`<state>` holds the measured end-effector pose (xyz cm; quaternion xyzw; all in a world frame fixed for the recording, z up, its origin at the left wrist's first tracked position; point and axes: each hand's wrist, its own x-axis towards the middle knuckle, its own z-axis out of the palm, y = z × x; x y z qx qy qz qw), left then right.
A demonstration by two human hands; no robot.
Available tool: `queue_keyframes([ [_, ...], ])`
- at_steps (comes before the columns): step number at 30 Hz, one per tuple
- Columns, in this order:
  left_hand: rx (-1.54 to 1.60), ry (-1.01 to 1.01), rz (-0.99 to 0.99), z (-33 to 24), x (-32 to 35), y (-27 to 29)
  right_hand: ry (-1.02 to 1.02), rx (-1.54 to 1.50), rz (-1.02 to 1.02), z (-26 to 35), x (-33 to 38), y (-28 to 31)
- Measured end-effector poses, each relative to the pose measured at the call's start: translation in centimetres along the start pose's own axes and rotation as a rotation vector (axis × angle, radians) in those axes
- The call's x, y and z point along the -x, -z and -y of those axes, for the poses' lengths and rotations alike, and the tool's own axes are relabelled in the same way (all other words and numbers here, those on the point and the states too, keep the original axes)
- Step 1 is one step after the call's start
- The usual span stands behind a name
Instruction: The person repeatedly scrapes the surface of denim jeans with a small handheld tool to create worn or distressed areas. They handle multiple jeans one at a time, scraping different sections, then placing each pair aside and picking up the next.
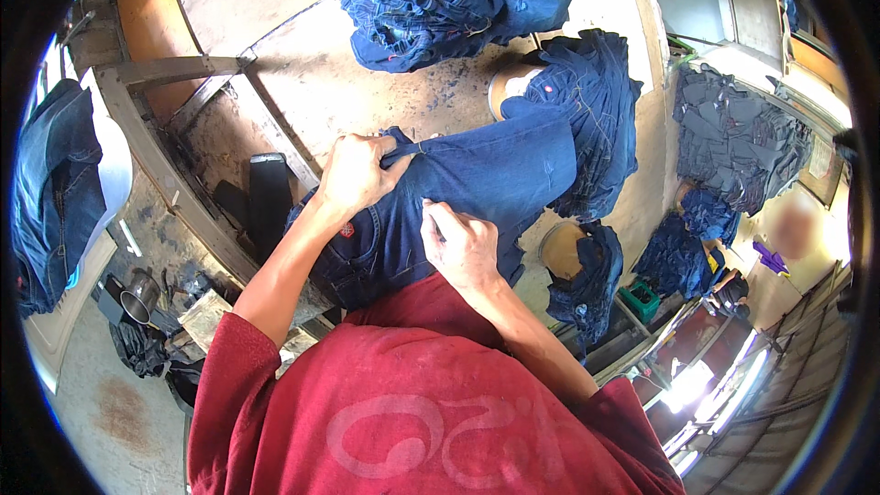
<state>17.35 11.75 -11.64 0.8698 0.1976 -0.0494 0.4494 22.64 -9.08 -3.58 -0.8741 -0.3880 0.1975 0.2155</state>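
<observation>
A pair of dark blue jeans (495,179) lies stretched over a rounded form in front of me. My left hand (356,172) pinches the fabric at the upper left edge of the jeans, fingers closed on a fold. My right hand (461,247) presses on the denim lower down, with a small tool-like object seemingly between its fingers; what it is stays unclear. My red shirt fills the lower part of the view.
A heap of dark jeans (449,0) lies at the top. More jeans (596,110) hang at right over round forms. A grey pile (733,137) sits far right. A person (788,229) stands at right. A metal cup (139,298) sits lower left.
</observation>
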Motion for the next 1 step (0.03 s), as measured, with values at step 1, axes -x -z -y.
queue_keyframes([
  [1, -0.005, 0.001, 0.007, 0.1, -0.11, 0.01, 0.008, 0.025, 0.021, -0.08, -0.02, 0.04],
])
